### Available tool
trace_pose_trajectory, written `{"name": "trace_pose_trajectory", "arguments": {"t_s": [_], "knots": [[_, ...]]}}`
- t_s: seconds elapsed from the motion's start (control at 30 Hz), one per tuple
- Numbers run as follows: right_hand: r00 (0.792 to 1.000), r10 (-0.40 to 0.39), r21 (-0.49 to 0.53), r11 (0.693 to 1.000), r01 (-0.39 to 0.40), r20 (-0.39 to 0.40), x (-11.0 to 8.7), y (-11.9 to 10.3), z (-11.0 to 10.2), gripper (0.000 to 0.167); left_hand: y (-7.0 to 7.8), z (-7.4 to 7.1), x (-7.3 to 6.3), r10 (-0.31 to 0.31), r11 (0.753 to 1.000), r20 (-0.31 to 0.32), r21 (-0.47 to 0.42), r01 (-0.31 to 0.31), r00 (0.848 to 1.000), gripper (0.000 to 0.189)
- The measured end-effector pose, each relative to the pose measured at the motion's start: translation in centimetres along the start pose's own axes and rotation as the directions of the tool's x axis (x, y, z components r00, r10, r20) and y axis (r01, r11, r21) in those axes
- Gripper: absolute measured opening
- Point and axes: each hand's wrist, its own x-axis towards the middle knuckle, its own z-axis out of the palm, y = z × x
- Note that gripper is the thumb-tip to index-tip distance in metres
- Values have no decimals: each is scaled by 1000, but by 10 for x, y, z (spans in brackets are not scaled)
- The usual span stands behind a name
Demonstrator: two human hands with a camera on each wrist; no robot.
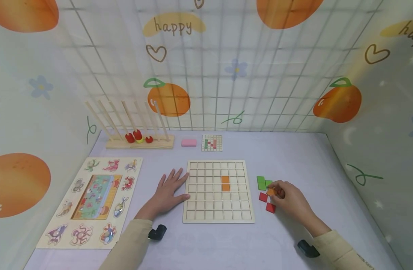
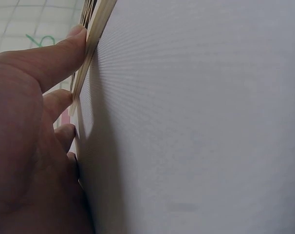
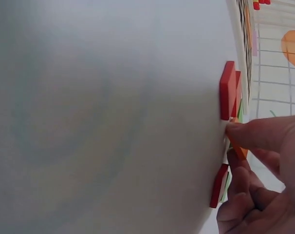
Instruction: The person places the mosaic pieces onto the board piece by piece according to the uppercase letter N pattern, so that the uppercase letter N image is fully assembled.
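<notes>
Between thumb and fingers my right hand (image 1: 289,198) pinches an orange square tile (image 1: 270,192), seen edge-on as an orange piece (image 3: 239,141) in the right wrist view. Green tiles (image 1: 261,183) lie just beyond the fingertips, and red tiles (image 1: 263,197) are beside them; part of this group is hidden behind the hand. My left hand (image 1: 167,193) lies with spread fingers at the left edge of a wooden grid board (image 1: 206,206), thumb and fingertips at its rim. Two orange tiles (image 1: 225,183) sit one above the other in the board's grid.
Behind the board are a small pattern card (image 1: 211,143) and a pink block (image 1: 189,143). A wooden peg stand (image 1: 139,144) with a few red and yellow beads stands at the back left. An animal puzzle board (image 1: 62,228) lies on the left.
</notes>
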Motion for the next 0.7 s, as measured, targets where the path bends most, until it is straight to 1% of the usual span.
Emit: {"name": "trace_pose_trajectory", "arguments": {"t_s": [0.17, 0.37, 0.6, 0.7], "knots": [[1000, 2, 10, 1000, -2, 10, -2, 0, 0, 35, -1, 0, 0, -4, 1000, 6, 0, 4, 1000, 82], [1000, -18, 5, 1000, 18, 15, -2, 1, -1, 34, -1, 0, 0, -3, 1000, 7, -7, 3, 1000, 82], [999, -40, 16, 999, 41, -18, -3, 3, 2, 35, 0, -1, -1, -7, 1000, 10, -2, 7, 1000, 82], [999, -30, 22, 999, 30, -25, -2, 3, 2, 35, 1, -1, -1, -4, 1000, 6, -6, 4, 1000, 82]]}}
